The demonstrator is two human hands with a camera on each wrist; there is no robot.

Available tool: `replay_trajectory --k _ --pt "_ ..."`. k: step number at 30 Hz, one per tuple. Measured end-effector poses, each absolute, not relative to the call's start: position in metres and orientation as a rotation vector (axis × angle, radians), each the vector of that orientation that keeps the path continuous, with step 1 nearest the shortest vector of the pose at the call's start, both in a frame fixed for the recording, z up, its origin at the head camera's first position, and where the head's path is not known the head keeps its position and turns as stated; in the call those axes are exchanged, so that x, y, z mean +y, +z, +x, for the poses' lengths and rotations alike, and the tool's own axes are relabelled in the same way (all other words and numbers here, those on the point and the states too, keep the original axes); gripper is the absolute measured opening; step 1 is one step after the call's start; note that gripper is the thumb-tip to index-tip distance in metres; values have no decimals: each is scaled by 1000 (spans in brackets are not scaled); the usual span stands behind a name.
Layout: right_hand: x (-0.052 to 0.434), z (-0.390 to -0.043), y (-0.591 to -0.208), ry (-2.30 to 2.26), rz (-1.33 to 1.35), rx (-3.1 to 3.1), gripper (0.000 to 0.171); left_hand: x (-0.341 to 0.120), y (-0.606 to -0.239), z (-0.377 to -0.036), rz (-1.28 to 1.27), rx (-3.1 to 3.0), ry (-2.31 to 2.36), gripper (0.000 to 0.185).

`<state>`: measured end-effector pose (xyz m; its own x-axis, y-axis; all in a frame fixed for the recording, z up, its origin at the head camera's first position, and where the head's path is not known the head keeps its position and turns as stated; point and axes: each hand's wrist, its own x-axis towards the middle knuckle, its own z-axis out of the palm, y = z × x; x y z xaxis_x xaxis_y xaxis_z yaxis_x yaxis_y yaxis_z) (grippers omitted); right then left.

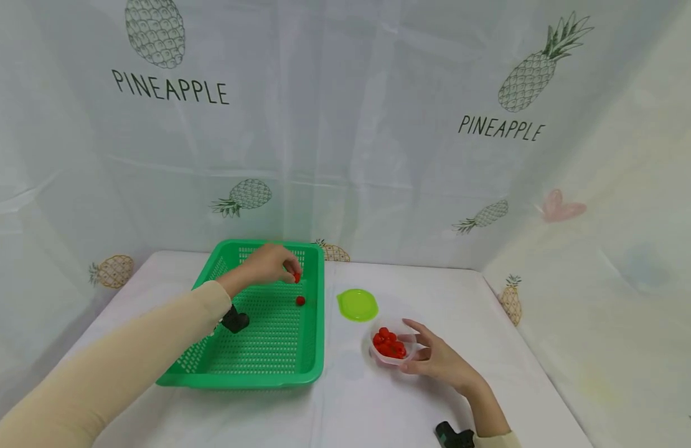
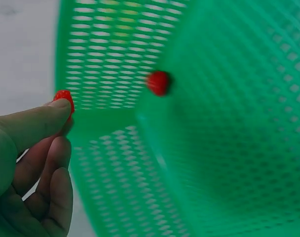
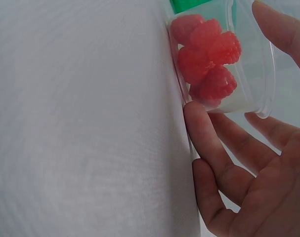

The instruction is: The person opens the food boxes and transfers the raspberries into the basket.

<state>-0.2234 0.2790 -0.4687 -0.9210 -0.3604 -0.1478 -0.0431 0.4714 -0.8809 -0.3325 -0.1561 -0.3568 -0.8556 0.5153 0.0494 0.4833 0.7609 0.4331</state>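
My left hand (image 1: 265,264) pinches a red raspberry (image 2: 64,96) between thumb and fingertips, over the far right part of the green plastic basket (image 1: 319,330). A second raspberry (image 1: 300,300) lies inside the basket, near its right wall. On the table to the right stands a small clear plastic container (image 3: 256,74) with several raspberries (image 3: 209,54) in it. My right hand (image 1: 442,361) holds this container from its right side, thumb on one side and fingers on the other, the lower fingers against the tabletop.
A lime-green round lid (image 1: 358,305) lies flat on the white table (image 1: 345,404), between basket and container and farther back. Behind the table hangs a pale curtain (image 1: 368,124) printed with pineapples.
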Motion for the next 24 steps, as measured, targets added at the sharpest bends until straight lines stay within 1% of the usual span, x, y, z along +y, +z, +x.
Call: replay_trajectory --k 11,24 --pt "278 -224 -470 -1442 -334 2402 99 -166 -398 -339 749 2884 557 16" --pt "279 -224 -471 -1448 -334 2400 100 -159 -418 -336 702 2841 650 18"
